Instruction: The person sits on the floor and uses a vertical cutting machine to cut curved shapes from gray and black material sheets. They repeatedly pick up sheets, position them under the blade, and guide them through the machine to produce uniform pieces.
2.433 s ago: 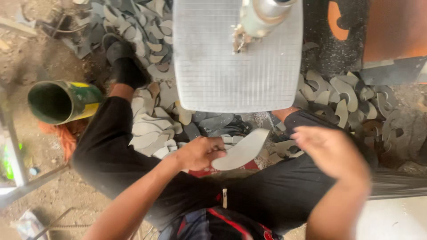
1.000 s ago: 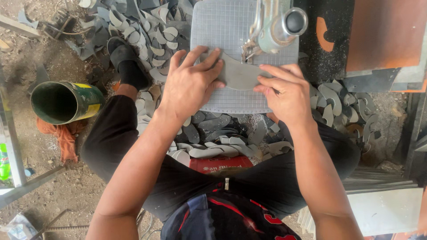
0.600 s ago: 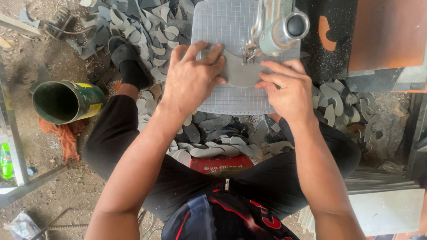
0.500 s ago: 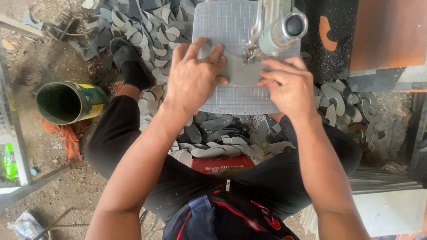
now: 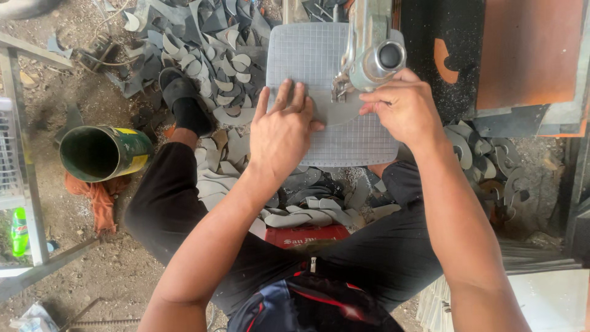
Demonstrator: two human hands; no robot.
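A grey sole-shaped rubber piece (image 5: pixel 337 110) lies flat on the pale gridded work plate (image 5: pixel 307 55) of a small metal cutting machine (image 5: pixel 372 52). My left hand (image 5: pixel 281 132) presses down on the piece's left part with fingers spread. My right hand (image 5: pixel 402 104) holds the piece's right end, just below the machine's round head. The middle of the piece sits under the machine's foot.
Several grey cut-offs (image 5: pixel 215 61) litter the ground around my black-clad legs and black sandal (image 5: pixel 181 101). A green and yellow tin can (image 5: pixel 101 154) lies on its side at left. Orange and black sheets (image 5: pixel 528 55) lie at right. A green bottle (image 5: pixel 19 230) stands far left.
My left hand brought a sole-shaped piece from my lap up onto the gridded plate. Both hands now press it at the machine and have shifted it slightly.
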